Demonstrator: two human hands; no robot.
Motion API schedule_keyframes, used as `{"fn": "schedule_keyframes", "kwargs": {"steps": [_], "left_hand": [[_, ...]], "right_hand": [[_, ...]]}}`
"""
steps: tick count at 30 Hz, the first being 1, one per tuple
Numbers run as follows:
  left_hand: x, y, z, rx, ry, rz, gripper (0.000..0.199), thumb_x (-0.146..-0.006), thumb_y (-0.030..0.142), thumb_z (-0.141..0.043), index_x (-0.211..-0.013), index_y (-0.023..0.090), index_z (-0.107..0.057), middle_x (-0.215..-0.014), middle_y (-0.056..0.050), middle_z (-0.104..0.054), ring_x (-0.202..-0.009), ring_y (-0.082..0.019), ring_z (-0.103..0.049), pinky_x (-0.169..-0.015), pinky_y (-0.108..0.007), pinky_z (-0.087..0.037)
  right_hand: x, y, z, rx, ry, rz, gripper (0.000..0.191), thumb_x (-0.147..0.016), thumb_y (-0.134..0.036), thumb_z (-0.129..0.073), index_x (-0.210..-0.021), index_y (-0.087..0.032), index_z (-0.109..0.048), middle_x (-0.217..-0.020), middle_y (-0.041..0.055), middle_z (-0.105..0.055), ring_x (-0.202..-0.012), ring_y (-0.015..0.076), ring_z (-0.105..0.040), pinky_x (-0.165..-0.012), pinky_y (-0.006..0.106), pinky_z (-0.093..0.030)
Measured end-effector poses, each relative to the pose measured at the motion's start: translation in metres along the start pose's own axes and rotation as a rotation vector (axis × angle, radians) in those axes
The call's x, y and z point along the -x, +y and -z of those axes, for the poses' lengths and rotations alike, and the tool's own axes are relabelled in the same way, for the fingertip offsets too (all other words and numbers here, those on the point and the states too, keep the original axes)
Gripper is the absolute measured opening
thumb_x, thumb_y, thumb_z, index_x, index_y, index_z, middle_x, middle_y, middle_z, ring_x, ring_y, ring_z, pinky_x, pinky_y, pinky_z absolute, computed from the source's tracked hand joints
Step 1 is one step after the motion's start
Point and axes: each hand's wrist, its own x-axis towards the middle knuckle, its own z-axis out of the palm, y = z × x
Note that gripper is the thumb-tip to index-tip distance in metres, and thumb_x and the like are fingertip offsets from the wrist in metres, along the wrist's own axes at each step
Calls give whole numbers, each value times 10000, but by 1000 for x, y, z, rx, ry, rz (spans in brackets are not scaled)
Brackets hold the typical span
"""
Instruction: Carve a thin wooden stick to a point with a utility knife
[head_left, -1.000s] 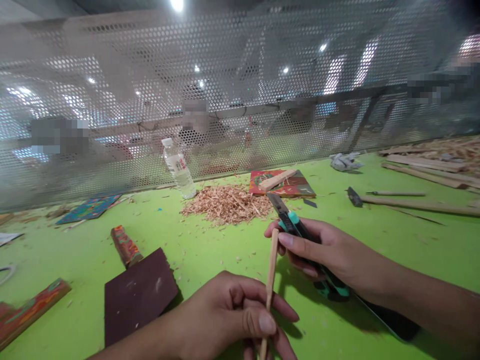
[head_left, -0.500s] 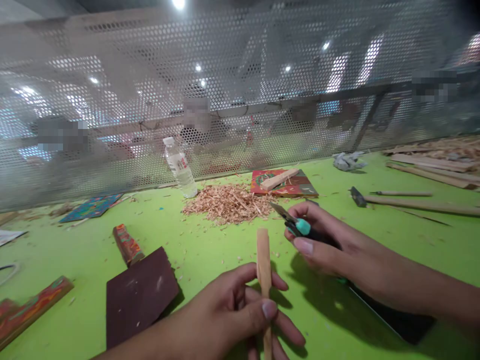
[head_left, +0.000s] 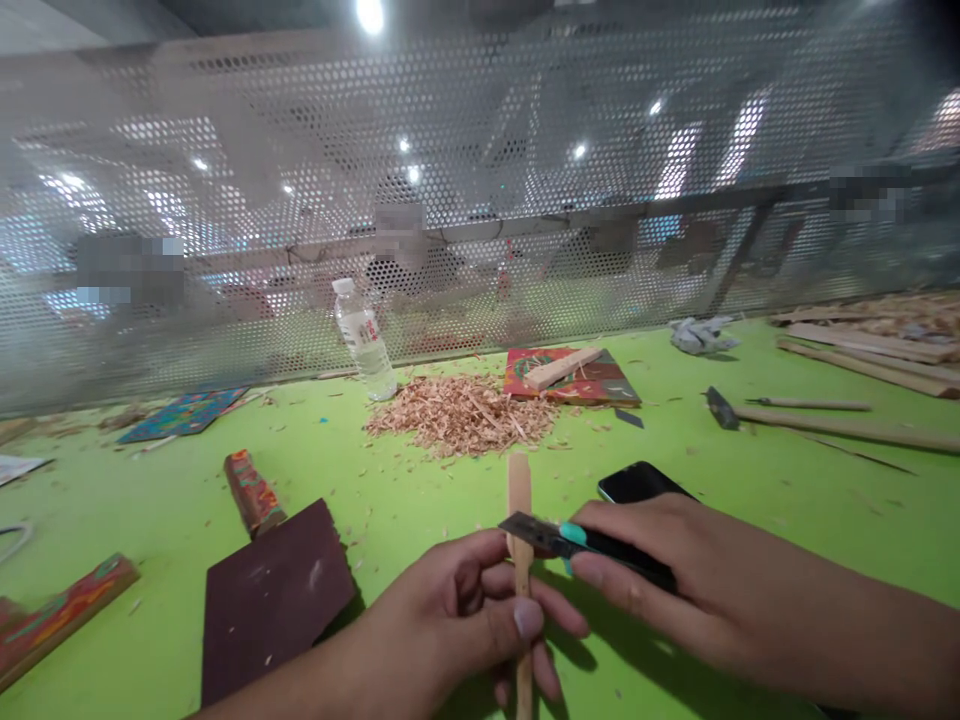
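Note:
My left hand is closed round a slim strip of pale wood, thumb in front and fingers behind, its wider end pointing away from me. In my right hand is a black utility knife with a teal slider. Its blade lies across the strip, just above my left thumb. A black smartphone rests on the table behind my right hand, partly covered by it.
A heap of wood shavings lies ahead, beside a water bottle and a painted board. Dark sandpaper and a painted block are at left. A hammer lies at right. Behind stands a perforated metal screen.
My right hand has brought the knife down and left, from above the table onto the wood strip. The phone now shows behind it. My left hand keeps its hold, nearly in place.

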Motion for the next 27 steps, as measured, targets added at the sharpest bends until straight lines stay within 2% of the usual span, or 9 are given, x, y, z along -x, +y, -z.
{"fn": "schedule_keyframes", "kwargs": {"steps": [3,6,9,12,15,19,24,27], "left_hand": [[-1,0,5,-3,18,5,409,-883,471,-835,-1078,120,-753,-765,-42,-718,-620,-79,-654,-567,-144,-455],[-2,-5,8,36,45,-2,447,-884,484,-828,-1102,100,-761,-850,-97,-768,-616,-88,-668,-568,-158,-463],[-3,-10,9,90,58,6,434,-905,495,-798,-1090,106,-740,-926,-133,-794,-588,-97,-685,-543,-173,-463],[-5,-13,7,92,67,-12,393,-930,518,-759,-1008,137,-704,-756,-62,-756,-492,-77,-628,-477,-162,-413],[-7,-15,6,45,111,-34,388,-954,543,-716,-962,158,-672,-620,9,-671,-407,-46,-534,-422,-140,-354],[-8,-17,5,51,159,-16,371,-996,543,-629,-888,188,-647,-495,59,-583,-298,-45,-404,-313,-142,-284],[-7,-11,2,47,203,-4,409,-1018,509,-568,-762,195,-623,-433,66,-537,-262,-52,-387,-268,-135,-276],[-8,-11,2,62,191,19,414,-1002,528,-587,-756,196,-621,-421,64,-541,-253,-55,-386,-251,-130,-279]], "right_hand": [[-1,-4,0,-56,11,19,382,-1108,-505,-414,-964,-253,-661,-885,42,-711,-760,216,-627,-695,345,-438],[1,-11,1,-93,17,-31,475,-1125,-553,-313,-928,-255,-626,-882,28,-672,-774,212,-599,-716,353,-443],[4,-14,-1,-104,6,-66,472,-1128,-540,-270,-1001,-261,-629,-940,40,-663,-846,228,-614,-780,381,-476],[5,-11,-5,-53,-7,-91,396,-1103,-543,-357,-1119,-260,-633,-1075,80,-650,-957,267,-629,-853,440,-497],[3,-4,-10,44,9,-119,384,-1074,-556,-424,-1099,-239,-639,-1111,109,-622,-925,285,-631,-821,479,-511],[0,2,-13,79,95,-77,332,-1083,-508,-444,-1064,-239,-638,-1054,91,-637,-875,268,-637,-775,459,-522],[-3,5,-13,105,259,-35,268,-1070,-446,-481,-1036,-232,-637,-948,69,-669,-813,255,-655,-717,415,-524],[-3,6,-14,101,299,-25,255,-1066,-447,-497,-1050,-234,-636,-946,65,-691,-807,249,-673,-703,392,-526]]}}
